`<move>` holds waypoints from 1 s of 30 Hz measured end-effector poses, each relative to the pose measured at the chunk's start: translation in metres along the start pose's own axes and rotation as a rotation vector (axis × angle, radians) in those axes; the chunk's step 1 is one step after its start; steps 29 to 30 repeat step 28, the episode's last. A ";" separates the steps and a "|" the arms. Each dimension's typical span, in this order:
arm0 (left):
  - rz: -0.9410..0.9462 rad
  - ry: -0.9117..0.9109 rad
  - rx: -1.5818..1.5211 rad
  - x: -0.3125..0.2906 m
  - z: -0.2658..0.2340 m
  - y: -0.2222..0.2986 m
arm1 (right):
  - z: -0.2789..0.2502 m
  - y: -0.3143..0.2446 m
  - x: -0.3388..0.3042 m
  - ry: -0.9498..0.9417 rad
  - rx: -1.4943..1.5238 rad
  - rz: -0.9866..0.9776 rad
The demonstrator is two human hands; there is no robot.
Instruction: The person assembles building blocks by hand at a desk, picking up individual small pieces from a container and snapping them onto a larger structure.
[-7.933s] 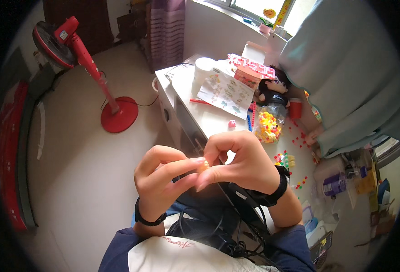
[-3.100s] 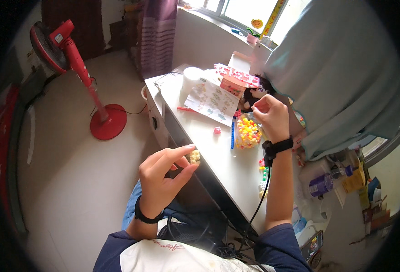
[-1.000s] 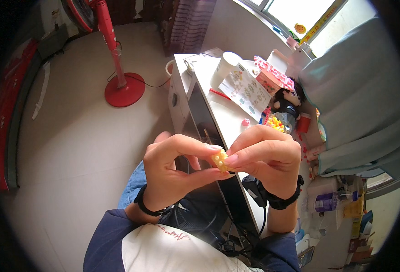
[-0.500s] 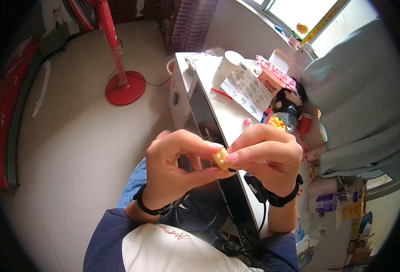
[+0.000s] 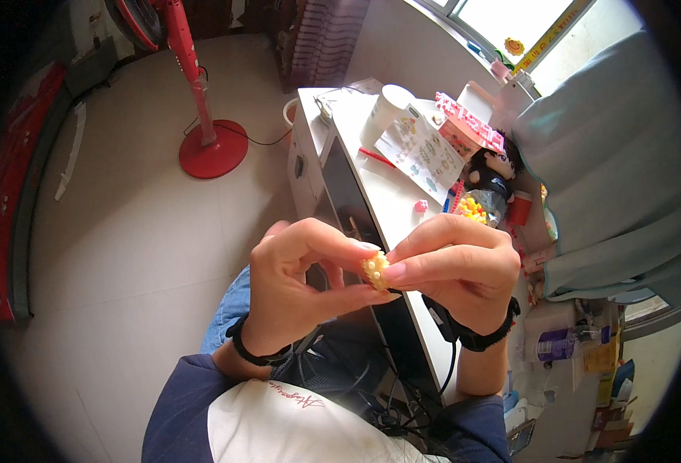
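Note:
Between my two hands is a small yellow piece (image 5: pixel 375 270) with a bumpy surface and white round dots, like a cluster of tiny blocks or beads; its exact kind I cannot make out. My left hand (image 5: pixel 290 282) pinches it from the left, thumb below and index finger above. From the right, the thumb and index finger of my right hand (image 5: pixel 460 266) close on its right side and partly cover it. Beyond the right hand, a clear bag of yellow and orange small pieces (image 5: pixel 473 210) lies on the white desk (image 5: pixel 394 212), near a small pink piece (image 5: pixel 421 206).
A printed paper sheet (image 5: pixel 420 154), a white cup (image 5: pixel 391 104), a pink patterned box (image 5: pixel 468 127) and a black-haired doll (image 5: pixel 495 174) stand or lie on the desk. A red fan (image 5: pixel 213 150) is on the floor. At the right are a grey-blue curtain (image 5: pixel 611 170) and a purple-labelled bottle (image 5: pixel 560 345).
Both hands stay nearly in place around the yellow piece. The right hand has shifted very slightly to the right; the grip looks the same.

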State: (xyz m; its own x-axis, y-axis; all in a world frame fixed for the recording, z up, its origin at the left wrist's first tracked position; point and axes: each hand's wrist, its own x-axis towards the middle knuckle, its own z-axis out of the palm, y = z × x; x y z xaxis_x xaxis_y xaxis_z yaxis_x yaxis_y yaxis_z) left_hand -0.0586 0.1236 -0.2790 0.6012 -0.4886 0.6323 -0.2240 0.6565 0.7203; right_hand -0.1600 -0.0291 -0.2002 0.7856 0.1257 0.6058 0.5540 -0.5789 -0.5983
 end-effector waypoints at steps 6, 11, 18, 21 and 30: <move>-0.010 0.003 -0.032 -0.001 0.000 -0.001 | -0.001 -0.001 0.000 -0.003 -0.040 -0.031; -0.044 0.021 -0.068 -0.002 0.003 0.002 | -0.001 -0.004 0.000 0.002 -0.031 -0.019; -0.084 0.012 -0.021 -0.002 0.002 0.007 | 0.001 -0.001 -0.002 0.062 0.015 0.027; -0.059 0.021 0.025 -0.003 0.000 0.007 | 0.003 -0.001 -0.003 0.121 0.063 0.077; -0.047 -0.005 0.092 -0.003 -0.002 0.006 | 0.000 0.004 -0.007 0.173 0.307 0.130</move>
